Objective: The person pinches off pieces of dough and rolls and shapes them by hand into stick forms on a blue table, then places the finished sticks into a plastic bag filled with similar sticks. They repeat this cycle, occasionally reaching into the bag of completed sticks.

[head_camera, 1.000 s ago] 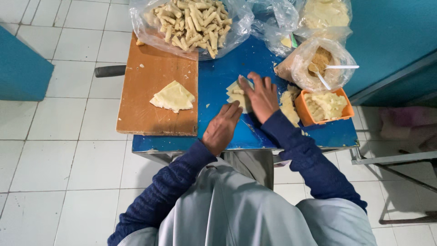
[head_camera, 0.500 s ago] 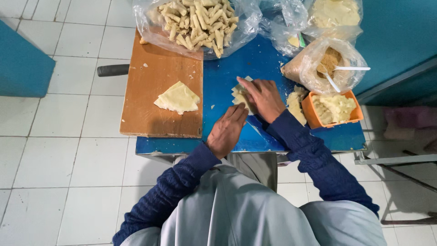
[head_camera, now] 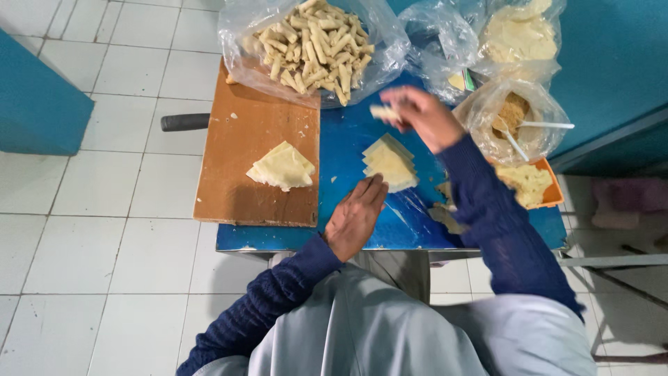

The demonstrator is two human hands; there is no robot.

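My right hand is raised over the blue table, pinching a small pale rolled pastry near the bag of rolls. My left hand rests flat on the table, fingertips touching a stack of triangular pastry wrappers. A second stack of triangular wrappers lies on the wooden board. A clear plastic bag holds several finished rolls at the table's far edge.
A bag of brown filling with a spoon and an orange tray with pale scraps stand at right. Another bag of wrappers sits at the back. A black handle sticks out left of the board. White tiled floor surrounds the table.
My right hand has lifted off the wrapper stack and moved toward the bag of rolls with a rolled pastry in it. My left hand stays by the stack.
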